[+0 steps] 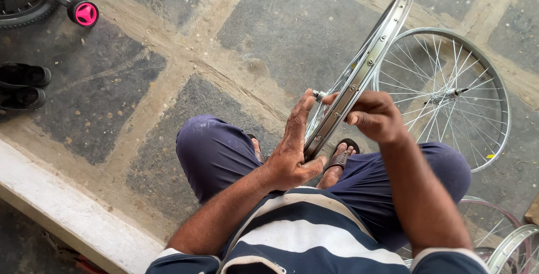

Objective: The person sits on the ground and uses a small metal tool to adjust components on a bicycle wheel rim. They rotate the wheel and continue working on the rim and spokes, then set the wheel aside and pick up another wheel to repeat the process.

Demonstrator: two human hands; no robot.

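While the bare spoked rim point(359, 74) stands edge-on between the knees, the step in hand looks like work at its hub or axle: seating or turning the axle end by finger, though the exact part is too small to tell. Left hand point(292, 147): fingers extended and nearly flat, palm laid along the near side of the rim, fingertips reaching up to the axle stub point(319, 94); thumb hooked under the rim's lower edge. Not gripping, more bracing. Right hand point(373, 115): curled closed over the rim from the far side, thumb and forefinger pinched together near the hub; what they pinch is hidden by the rim. Rim tilts away from the body, top end well beyond both hands, lower end near the sandalled foot point(339, 159). Judgement: the next move calls for the left hand to keep the wheel steady while the right makes fine finger turns. Beyond the right hand a second spoked wheel point(449, 91) lies flat on the stone floor point(168, 83).
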